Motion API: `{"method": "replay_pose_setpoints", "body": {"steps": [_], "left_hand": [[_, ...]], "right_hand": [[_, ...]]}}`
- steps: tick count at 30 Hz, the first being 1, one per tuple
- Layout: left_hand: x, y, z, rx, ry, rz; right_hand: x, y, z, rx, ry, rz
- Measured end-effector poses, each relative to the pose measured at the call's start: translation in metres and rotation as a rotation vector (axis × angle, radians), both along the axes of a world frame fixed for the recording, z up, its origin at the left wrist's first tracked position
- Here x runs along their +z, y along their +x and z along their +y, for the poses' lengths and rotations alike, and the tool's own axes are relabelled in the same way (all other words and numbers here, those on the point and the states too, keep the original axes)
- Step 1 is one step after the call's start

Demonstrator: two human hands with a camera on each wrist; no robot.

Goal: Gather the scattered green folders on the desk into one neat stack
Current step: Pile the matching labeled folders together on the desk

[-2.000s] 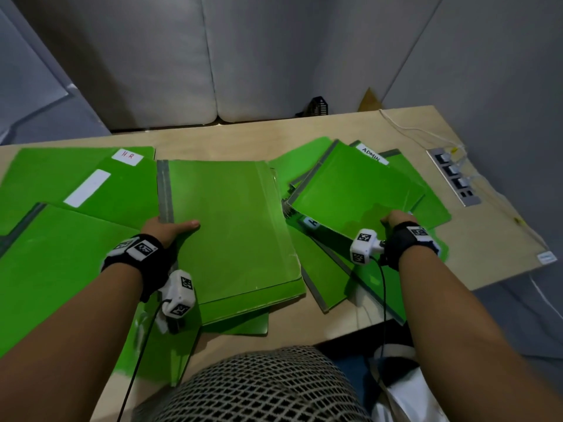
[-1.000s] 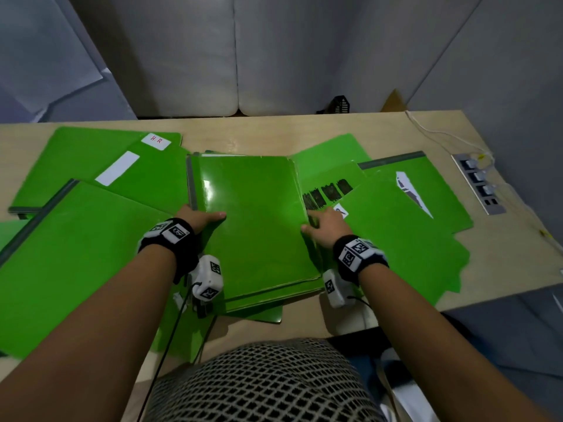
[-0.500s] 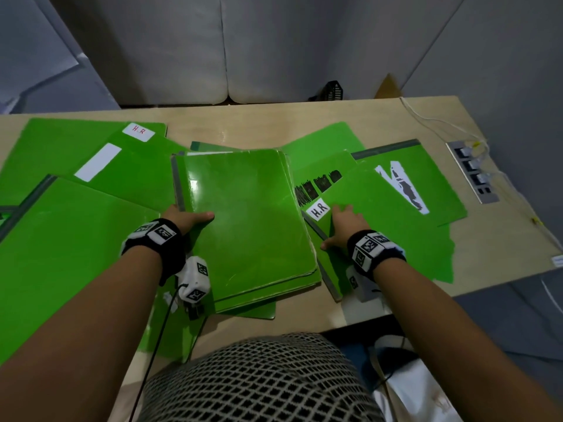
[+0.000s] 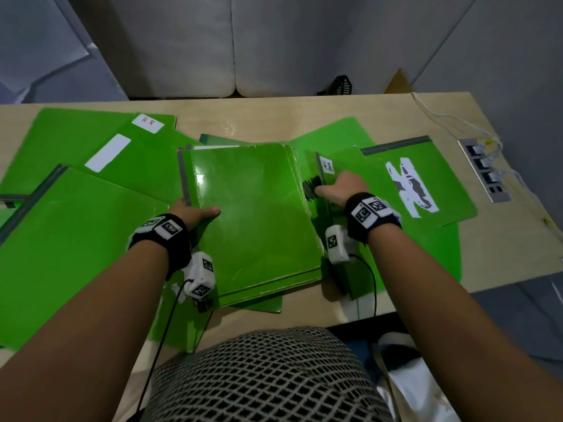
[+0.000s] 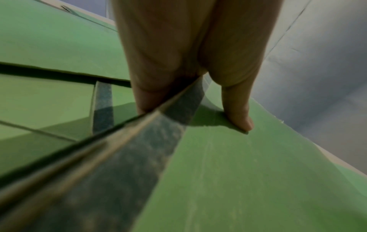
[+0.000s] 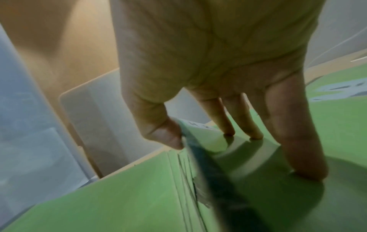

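While the left hand [image 4: 195, 213] clamps the stacked glossy green folders [image 4: 253, 220] at centre frame, the right hand's [image 4: 341, 190] grip pinches a grey-spined green folder [image 4: 332, 169] beside them.

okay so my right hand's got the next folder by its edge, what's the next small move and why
Probably lift that folder leftward and lay it on the stack. The right hand pinches its taped edge, which is raised right beside the stack, and the left hand grips the stack's spine, steadying it.

Glossy green folders [image 4: 256, 214], matt wooden desk [image 4: 502, 254]
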State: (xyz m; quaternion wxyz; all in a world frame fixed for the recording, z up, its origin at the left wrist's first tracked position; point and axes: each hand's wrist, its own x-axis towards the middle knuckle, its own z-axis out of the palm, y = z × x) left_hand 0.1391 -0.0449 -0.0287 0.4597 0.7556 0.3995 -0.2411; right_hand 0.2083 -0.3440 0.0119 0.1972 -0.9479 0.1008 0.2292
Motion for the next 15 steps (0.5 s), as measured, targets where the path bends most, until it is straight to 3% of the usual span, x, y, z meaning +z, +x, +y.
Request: {"method": "replay_pose_setpoints", "body": {"steps": [5,8,11,15], "left_hand": [[0.001,0.001,0.000,-0.002,0.003,0.004],[0.001,0.001,0.000,0.001,-0.001,0.005],[0.002,0.001,0.000,-0.007,-0.003,0.007],[0.003,0.002,-0.001,-0.004,-0.004,0.009]], "right_hand": [[-0.006,-0.007,0.025,0.078,-0.001,-0.037],[-0.002,-0.004,0.008,-0.104,0.003,-0.116],[-0.004,0.004,-0.037,-0.282,-0.119,-0.129],[-0.019,0.000,-0.092,-0.397,-0.203,0.073]]}}
